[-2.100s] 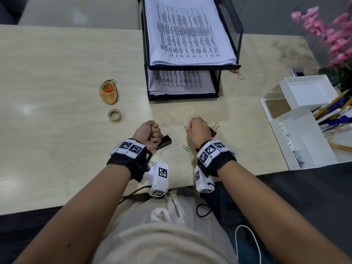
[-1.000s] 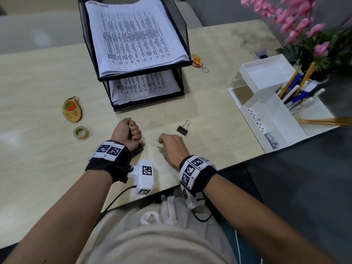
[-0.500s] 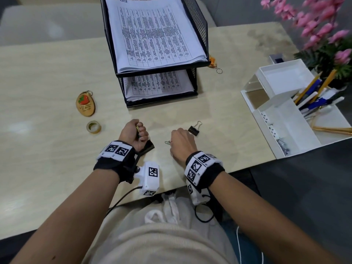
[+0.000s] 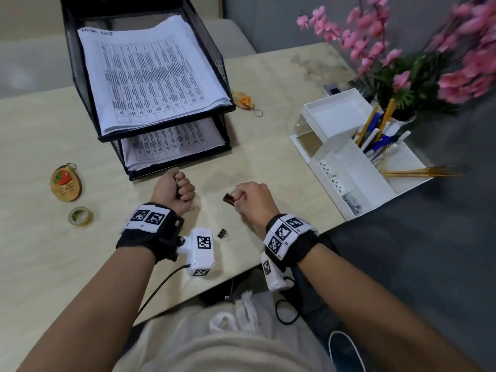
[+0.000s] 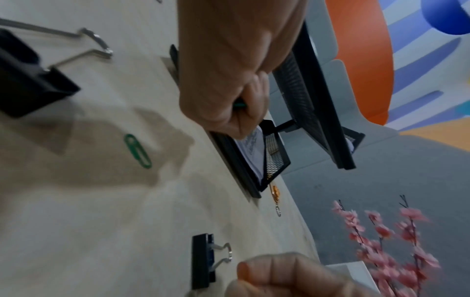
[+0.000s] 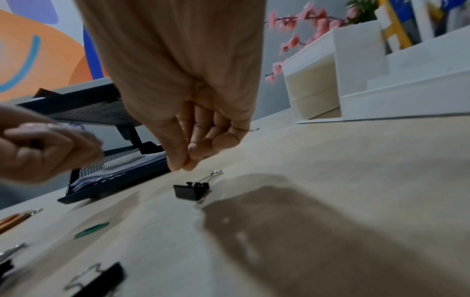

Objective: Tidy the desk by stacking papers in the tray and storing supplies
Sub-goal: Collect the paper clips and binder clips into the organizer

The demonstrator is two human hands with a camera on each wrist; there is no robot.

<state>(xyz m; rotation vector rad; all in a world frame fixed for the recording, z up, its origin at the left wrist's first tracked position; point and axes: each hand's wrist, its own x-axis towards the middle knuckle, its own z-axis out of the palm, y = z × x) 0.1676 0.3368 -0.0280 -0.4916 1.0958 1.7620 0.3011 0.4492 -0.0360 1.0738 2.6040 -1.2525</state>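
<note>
Readable text: nothing legible. The stack of white printed sheets in the black mesh two-tier paper tray, upper centre of the head view, carries table print too small to read; the header at its top left is a blur. The black-and-white square markers on both wristbands are patterns only. The wooden oval keychain with a strawberry picture, left edge of the head view, has lettering I can't make out.

Hidden or unclear: the left hand, frame centre, is a closed fist around small items. The left wrist view shows only a sliver of teal between the fingers, so contents can't be told. The right hand has thumb and fingertips pressed together. In the right wrist view they sit just above the small black binder clip with silver wire handles lying on the beige desk; whether they pinch something is not clear. In the head view the clip lies just left of that hand.

A green paper clip lies flat on the desk, apart from both hands. The white plastic desk organiser holding pens and pencils sits at right, well away from the hands.
</note>
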